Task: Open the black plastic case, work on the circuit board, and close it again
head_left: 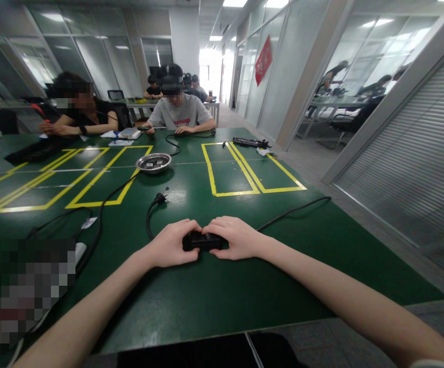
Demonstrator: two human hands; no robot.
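Between my two hands sits a black power adapter [205, 242], a small oblong box lying low over the green table [191, 301]. My left hand [174, 243] grips its left end, with thumb in front and fingers behind. At the other end my right hand [237, 237] grips it in the same way, and the fingertips of both hands nearly meet over the top. A black cord with a plug [160, 198] curves up behind my left hand. From behind my right hand another black cable [294, 209] runs off to the right.
A metal bowl [153, 162] with small metal parts stands farther back. Yellow tape [237, 194] marks rectangles on the table. A folded black tripod [250, 142] lies at the far right edge. Across the table sit a person in a grey shirt [179, 110] and another in black [99, 115].
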